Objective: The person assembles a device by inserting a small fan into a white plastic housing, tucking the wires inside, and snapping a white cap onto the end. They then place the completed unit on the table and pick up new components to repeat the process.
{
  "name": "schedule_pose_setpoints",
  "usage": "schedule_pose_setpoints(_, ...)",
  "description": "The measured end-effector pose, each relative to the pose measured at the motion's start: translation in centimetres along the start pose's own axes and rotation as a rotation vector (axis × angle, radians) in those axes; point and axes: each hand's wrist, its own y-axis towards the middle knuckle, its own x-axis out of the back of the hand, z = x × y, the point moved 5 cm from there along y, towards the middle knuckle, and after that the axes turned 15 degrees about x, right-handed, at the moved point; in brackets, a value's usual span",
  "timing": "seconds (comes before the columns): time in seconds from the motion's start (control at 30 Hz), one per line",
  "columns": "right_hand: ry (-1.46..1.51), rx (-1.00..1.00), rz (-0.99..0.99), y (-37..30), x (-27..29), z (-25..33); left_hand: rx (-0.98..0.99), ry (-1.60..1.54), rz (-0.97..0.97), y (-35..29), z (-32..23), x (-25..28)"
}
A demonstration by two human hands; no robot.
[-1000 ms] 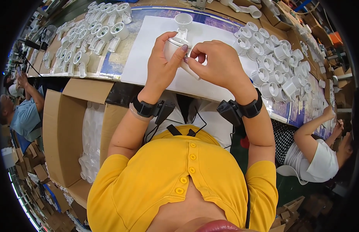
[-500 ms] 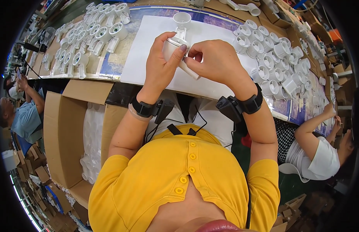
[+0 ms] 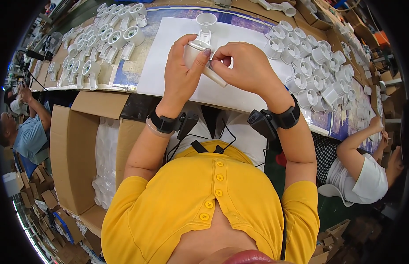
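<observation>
My left hand is wrapped round a white plastic housing, thumb across its near face. A long, narrow white part slants from it toward the lower right. My right hand is closed in a pinch at the housing's right side, thumb and forefinger together; whatever sits between those fingertips is hidden. Just beyond my hands stands a white round cup with a slotted inside, on a short arm reaching down toward the housing. Whether the two are joined I cannot tell.
A white sheet covers the table before me. Rows of white cups with boards inside stand left; many white cups crowd the right. An open carton with plastic-wrapped white pieces is at my left. Co-workers sit on both sides.
The housing has tilted a little and shifted slightly up and left in my left hand. My right hand has risen slightly, keeping its pinch beside it.
</observation>
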Motion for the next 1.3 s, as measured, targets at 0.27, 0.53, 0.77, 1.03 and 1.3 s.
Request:
schedule_pose_setpoints(0.27,-0.023,-0.148,0.169,0.3,-0.6,0.2,-0.15,0.129,-0.072,-0.4,-1.0,0.2)
schedule_pose_setpoints(0.53,0.63,-0.227,0.153,-0.4,-1.2,-2.4,0.189,-0.291,0.279,0.2,1.5,-0.6)
schedule_pose_setpoints(0.77,0.659,-0.199,0.13,-0.8,-0.9,-2.5,-0.227,-0.111,0.293,-0.5,0.4,-0.6)
schedule_pose_setpoints(1.03,0.759,-0.222,0.121,-1.0,-0.8,-2.4,-0.319,0.012,0.318,-0.2,-0.3,-0.9)
schedule_pose_setpoints(1.3,1.023,-0.39,0.0,-1.5,-0.6,-2.4,-0.475,0.087,0.258,-0.7,-1.1,-0.7)
